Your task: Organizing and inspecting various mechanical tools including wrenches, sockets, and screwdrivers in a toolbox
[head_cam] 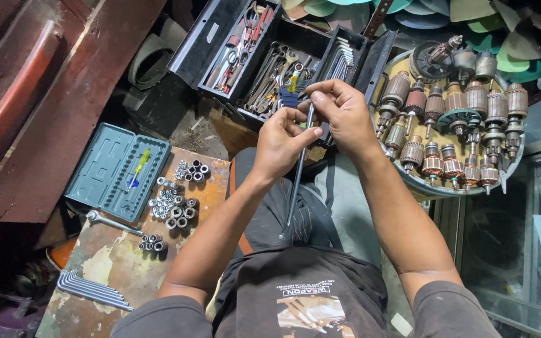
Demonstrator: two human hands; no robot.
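Hands meet above the lap: the left hand (pixel 281 141) and right hand (pixel 340 112) both close their fingers on the top of a long metal rod (pixel 297 178). Its long axis runs near upright, lower end toward the body. The toolbox (pixel 220 37) lies just beyond, sockets (pixel 171 203) on the table (pixel 111 263) at left.

I see my left hand (pixel 281 139) and right hand (pixel 340 114) both gripping a long metal rod (pixel 297 181), fingers closed round its upper end. Just beyond my fingertips sits an open toolbox (pixel 270 56); sockets (pixel 171 203) lie well left of them.
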